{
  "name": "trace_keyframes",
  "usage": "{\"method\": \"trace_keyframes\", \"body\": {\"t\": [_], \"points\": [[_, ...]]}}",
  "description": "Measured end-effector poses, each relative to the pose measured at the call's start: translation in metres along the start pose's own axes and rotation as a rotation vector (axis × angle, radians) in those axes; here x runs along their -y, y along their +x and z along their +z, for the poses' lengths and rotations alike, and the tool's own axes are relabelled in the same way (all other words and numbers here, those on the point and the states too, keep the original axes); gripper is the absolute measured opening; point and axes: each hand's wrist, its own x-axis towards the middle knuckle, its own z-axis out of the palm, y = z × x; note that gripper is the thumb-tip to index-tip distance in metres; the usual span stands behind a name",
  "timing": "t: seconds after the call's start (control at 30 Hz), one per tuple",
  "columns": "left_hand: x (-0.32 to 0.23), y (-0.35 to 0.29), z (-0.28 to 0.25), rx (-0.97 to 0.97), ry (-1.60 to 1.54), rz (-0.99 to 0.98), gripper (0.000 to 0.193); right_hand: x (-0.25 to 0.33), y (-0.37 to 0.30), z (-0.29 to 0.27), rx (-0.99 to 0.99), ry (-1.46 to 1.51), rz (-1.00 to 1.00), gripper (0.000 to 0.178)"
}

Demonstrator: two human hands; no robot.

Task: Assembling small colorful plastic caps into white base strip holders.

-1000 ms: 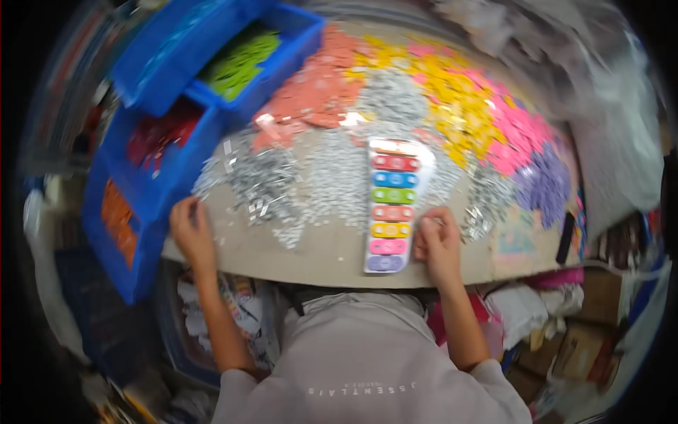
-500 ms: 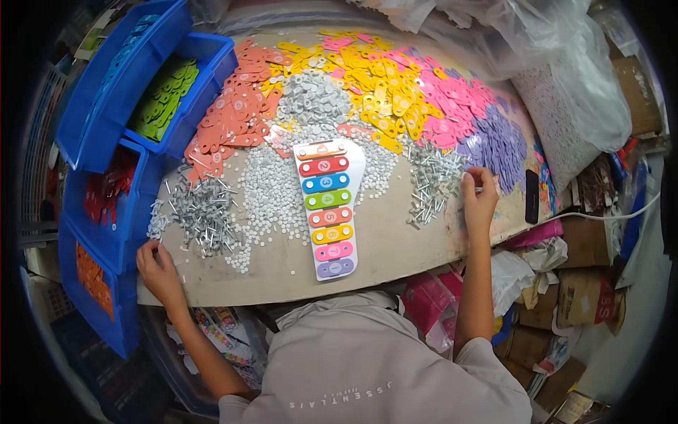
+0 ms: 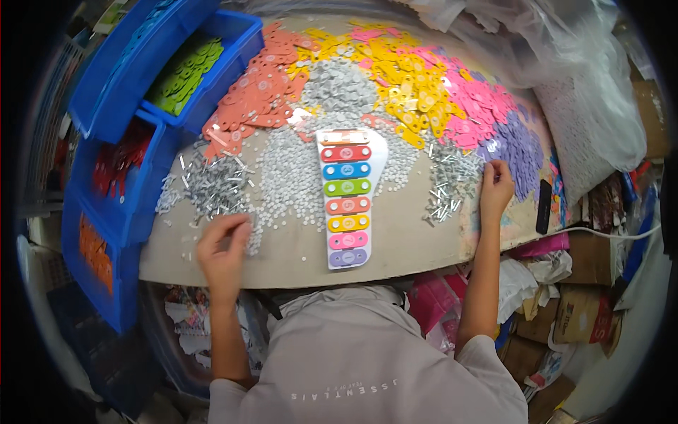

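A toy xylophone point(image 3: 347, 205) lies upright in the middle of the table, a white base with a row of coloured bars. White round caps sit on the ends of most bars; the pink and lilac bars at its near end show bare dark holes. My left hand point(image 3: 223, 247) hovers at the near edge of the left pile of silver pins point(image 3: 219, 185), fingers curled toward the thumb. My right hand point(image 3: 498, 189) has thumb and fingertips pinched beside the right pile of pins point(image 3: 450, 177). What either hand holds, if anything, is too small to make out.
Small white caps point(image 3: 286, 177) and a grey heap of parts point(image 3: 340, 86) spread behind the xylophone. Loose coral point(image 3: 258, 95), yellow point(image 3: 417, 85), pink point(image 3: 480, 109) and purple bars point(image 3: 519, 152) ring the back. Blue bins point(image 3: 145, 187) stand left; a black phone-like object point(image 3: 543, 206) lies right.
My left hand has moved rightward from the table's left edge to near the left pin pile. My right hand stays by the right pile. The whole view has shifted slightly.
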Motion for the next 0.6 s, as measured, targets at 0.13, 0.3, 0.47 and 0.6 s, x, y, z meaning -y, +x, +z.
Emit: {"method": "trace_keyframes", "body": {"t": [0.13, 0.3, 0.47, 0.6], "points": [[-0.003, -0.006, 0.030, 0.228, -0.182, -0.087, 0.011, 0.002, -0.001, -0.003, 0.005, -0.028, 0.013, 0.014], [-0.011, -0.013, 0.047, 0.411, -0.248, -0.129, 0.013, -0.004, 0.001, 0.004, -0.005, -0.143, -0.129, 0.015], [-0.008, -0.015, 0.060, 0.522, -0.576, -0.344, 0.017, 0.046, -0.021, 0.001, -0.121, 0.236, 0.005, 0.016], [-0.013, -0.014, 0.063, 0.572, -0.617, -0.429, 0.016, 0.130, -0.075, -0.020, 0.445, 0.592, 0.227, 0.010]]}}
